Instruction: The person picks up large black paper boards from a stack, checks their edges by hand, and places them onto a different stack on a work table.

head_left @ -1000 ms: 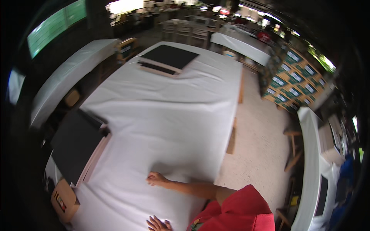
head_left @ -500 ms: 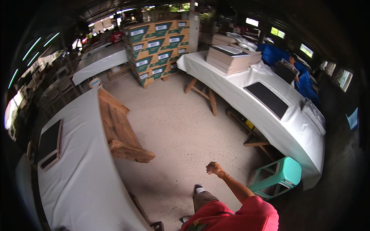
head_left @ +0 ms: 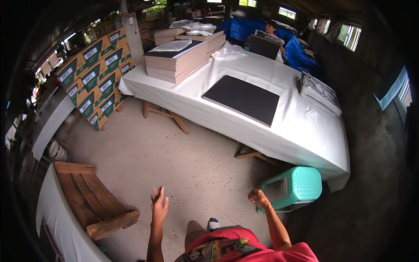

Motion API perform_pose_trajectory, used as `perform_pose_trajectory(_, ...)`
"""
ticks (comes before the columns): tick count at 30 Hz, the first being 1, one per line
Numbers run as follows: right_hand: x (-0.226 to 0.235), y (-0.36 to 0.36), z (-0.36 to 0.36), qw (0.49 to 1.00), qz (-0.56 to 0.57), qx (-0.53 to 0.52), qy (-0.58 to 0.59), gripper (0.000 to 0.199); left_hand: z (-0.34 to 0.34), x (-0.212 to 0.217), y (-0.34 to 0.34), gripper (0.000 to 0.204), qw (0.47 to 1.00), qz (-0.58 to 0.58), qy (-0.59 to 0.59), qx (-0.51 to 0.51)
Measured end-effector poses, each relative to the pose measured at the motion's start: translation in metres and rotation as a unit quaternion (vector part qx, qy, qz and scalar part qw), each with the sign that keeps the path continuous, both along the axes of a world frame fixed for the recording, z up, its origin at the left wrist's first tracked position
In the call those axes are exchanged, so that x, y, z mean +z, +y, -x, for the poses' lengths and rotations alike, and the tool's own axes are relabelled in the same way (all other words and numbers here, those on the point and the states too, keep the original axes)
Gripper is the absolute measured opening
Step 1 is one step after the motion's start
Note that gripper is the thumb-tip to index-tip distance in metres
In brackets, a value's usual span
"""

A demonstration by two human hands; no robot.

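Note:
My left hand (head_left: 159,205) is raised over the floor with its fingers apart and holds nothing. Lower right of centre, my right hand (head_left: 259,198) hangs loosely curled, also with nothing in it, close to a turquoise plastic stool (head_left: 305,183). Whether it touches the stool I cannot tell. Ahead of both hands is a long table with a white cover (head_left: 312,135). A flat black panel with pale edges (head_left: 242,99) lies on it, out of reach of my hands.
A stack of thick pale-edged panels (head_left: 174,65) and a plastic-wrapped pile (head_left: 321,94) stand on the table. Behind it a person (head_left: 269,29) holds a dark panel. Stacked cartons (head_left: 96,78) are at far left, a wooden bench (head_left: 89,196) at near left, a bucket (head_left: 58,151) beyond.
My view has swung right, toward the table with the black panel, which now appears nearer. My left hand has come into view. My right hand has loosened from a tighter curl.

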State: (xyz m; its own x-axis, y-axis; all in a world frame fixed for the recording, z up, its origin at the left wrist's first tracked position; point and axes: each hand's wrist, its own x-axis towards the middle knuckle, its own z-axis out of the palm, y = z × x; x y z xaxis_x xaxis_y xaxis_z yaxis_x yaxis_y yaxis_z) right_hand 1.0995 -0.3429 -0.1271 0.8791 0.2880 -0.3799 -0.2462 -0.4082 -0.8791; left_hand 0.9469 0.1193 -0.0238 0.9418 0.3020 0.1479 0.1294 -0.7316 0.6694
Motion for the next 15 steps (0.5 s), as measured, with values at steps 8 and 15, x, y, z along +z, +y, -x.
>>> perform_pose_trajectory(8, 0.062, -0.022, -0.199, 0.969, -0.073, -0.23, -0.05, 0.035, -0.335, 0.04, -0.004, 0.053, 0.957, -0.096, 0.031, -0.273)
perform_pose_trajectory(15, 0.046, -0.082, -0.398, 0.873, 0.118, -0.431, -0.195, 0.042, -0.594, 0.033, 0.004, 0.053, 0.962, -0.006, 0.099, -0.255)
